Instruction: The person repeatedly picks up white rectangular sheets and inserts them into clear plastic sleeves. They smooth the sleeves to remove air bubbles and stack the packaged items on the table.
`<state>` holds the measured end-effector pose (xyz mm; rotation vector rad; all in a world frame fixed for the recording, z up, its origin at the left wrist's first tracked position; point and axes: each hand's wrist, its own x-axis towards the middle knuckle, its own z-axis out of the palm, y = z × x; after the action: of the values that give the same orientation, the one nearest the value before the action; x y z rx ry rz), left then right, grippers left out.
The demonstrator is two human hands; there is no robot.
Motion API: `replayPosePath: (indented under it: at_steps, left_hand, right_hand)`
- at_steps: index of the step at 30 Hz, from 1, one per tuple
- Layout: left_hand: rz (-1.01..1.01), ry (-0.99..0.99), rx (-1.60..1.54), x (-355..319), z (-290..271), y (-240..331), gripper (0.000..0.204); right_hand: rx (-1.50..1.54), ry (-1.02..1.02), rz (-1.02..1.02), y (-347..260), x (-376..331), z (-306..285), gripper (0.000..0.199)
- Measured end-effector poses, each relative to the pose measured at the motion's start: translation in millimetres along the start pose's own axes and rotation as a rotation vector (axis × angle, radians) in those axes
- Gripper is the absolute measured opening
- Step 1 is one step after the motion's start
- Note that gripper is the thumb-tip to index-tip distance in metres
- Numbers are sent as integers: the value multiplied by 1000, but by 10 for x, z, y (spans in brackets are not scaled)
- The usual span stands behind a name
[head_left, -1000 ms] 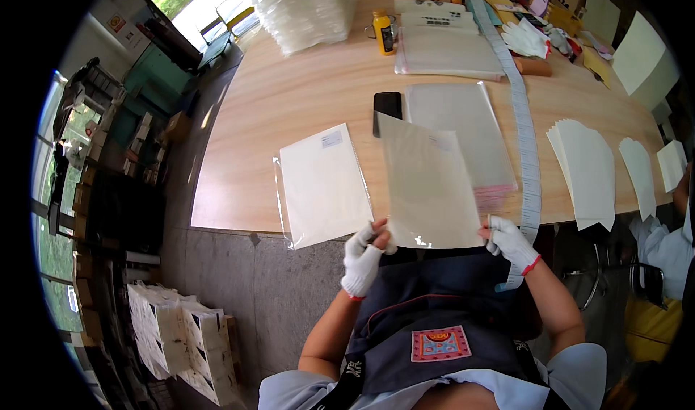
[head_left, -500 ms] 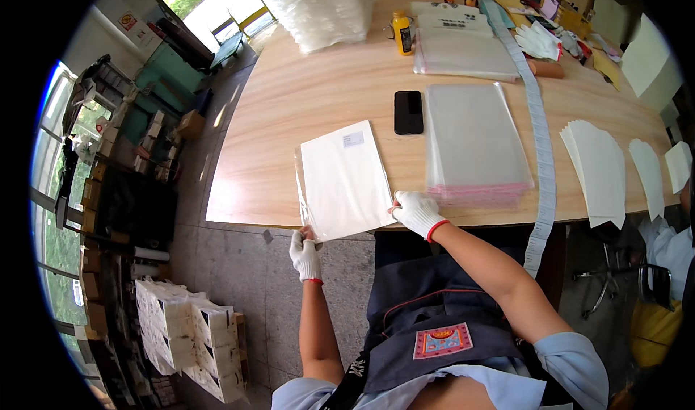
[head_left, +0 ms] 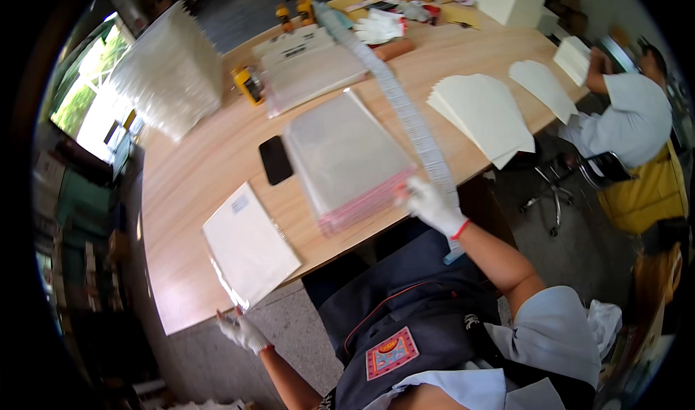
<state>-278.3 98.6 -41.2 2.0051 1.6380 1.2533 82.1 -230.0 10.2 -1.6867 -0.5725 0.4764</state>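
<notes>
Head view: right hand (head_left: 432, 206), white-gloved, fingers pinching the near corner of the clear bag stack (head_left: 347, 160), mid-table beside the phone (head_left: 275, 160). Left hand (head_left: 242, 330), also gloved, sits off the table edge, fingertips gripping the near corner of the packed sheet pile (head_left: 248, 250) overhanging the edge. Advice: peel only the top bag, thumb sliding it off the pink-edged stack so the rest stay squared. Keep the wrist clear of the label strip (head_left: 409, 113) alongside. Left should steady the pile, not drag it further off.
</notes>
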Motion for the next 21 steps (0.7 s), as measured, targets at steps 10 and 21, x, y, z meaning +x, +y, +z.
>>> replayPosePath:
  at_steps: [10,21]
  left_hand:
    - [249,-268,-454,-445,305,1067,41]
    - [708,-524,-306,-888,703,1913,36]
  right_hand:
    - [506,564,597,594,-309,-2118,24]
    - [727,787,318,783,-94,-2403,24]
